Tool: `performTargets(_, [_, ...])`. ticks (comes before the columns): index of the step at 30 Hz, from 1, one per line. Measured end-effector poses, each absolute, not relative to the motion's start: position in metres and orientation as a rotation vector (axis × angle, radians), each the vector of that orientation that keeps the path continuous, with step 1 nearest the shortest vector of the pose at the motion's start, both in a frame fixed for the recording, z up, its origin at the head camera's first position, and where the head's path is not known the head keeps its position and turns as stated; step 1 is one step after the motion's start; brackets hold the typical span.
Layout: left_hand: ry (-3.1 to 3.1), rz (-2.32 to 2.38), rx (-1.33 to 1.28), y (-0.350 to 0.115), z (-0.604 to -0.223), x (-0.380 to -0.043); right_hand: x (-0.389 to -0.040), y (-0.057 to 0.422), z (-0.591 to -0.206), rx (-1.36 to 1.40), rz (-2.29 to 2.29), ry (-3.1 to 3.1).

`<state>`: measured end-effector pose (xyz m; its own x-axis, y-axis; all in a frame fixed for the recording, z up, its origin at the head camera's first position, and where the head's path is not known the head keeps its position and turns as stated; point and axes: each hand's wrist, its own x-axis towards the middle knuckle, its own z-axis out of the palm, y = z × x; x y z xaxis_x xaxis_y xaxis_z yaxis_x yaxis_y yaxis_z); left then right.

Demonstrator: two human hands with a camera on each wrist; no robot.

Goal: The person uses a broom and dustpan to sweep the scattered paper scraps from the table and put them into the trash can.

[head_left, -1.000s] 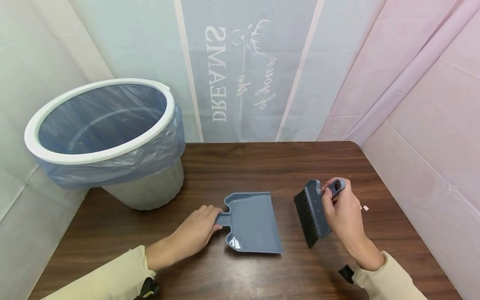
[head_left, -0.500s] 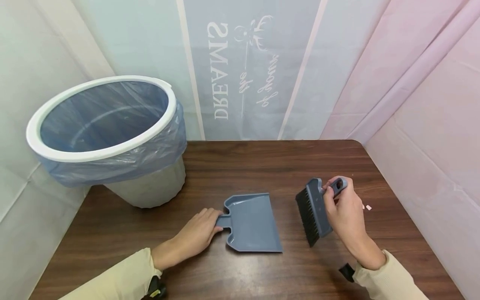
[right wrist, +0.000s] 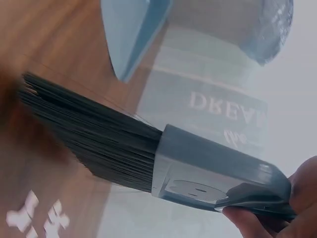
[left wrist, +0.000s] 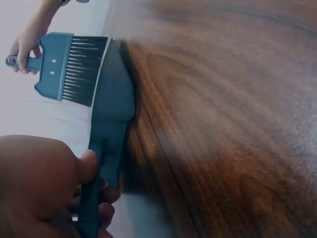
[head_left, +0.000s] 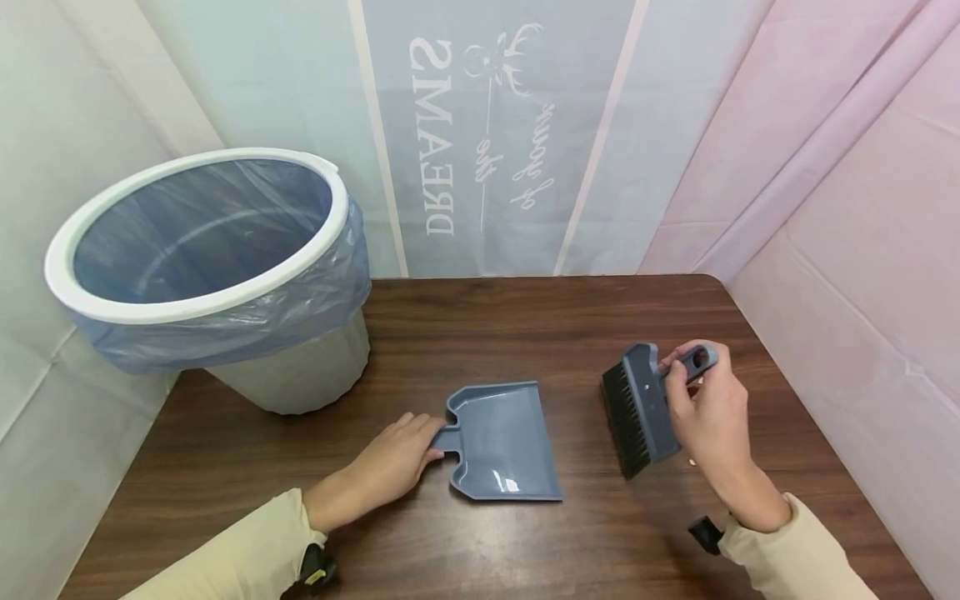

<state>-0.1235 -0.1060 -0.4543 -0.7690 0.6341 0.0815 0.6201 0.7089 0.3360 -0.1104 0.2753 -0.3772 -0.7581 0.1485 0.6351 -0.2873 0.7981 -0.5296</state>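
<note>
My left hand [head_left: 397, 458] grips the short handle of a grey-blue dustpan [head_left: 504, 442], which lies on the table with its wide edge facing right. In the left wrist view the thumb [left wrist: 88, 161] presses along the top of that handle. My right hand [head_left: 712, 417] holds a matching hand brush [head_left: 651, 404] by its looped handle, black bristles [head_left: 624, 421] angled down and left, a short way right of the dustpan. White scraps [right wrist: 22, 215] lie on the table near the bristles in the right wrist view; from the head, the right hand and brush mostly hide them.
A large bin [head_left: 300, 367] with a white rim and a blue plastic liner stands at the back left. Light cloth walls [head_left: 495, 250] border the dark wooden table [head_left: 525, 325] behind and on both sides.
My right hand has carried the brush a little to the right and away from me, over where scraps showed before. The left hand and dustpan stay in place.
</note>
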Motion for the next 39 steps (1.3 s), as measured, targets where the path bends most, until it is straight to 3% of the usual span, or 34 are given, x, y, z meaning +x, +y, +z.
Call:
performTargets(10, [2.864, 0.555, 1.060, -0.107, -0.454, -0.125, -0.109, 0.307, -0.360, -0.004, 0.747, -2.251])
performTargets(20, [2.840, 0.564, 1.047, -0.107, -0.453, -0.126, -0.114, 0.327, -0.371, 0.160, 0.497, -2.282])
performTargets(39, [2.846, 0.558, 1.043, -0.107, -0.453, -0.127, -0.122, 0.314, -0.393, 0.170, 0.490, -2.413])
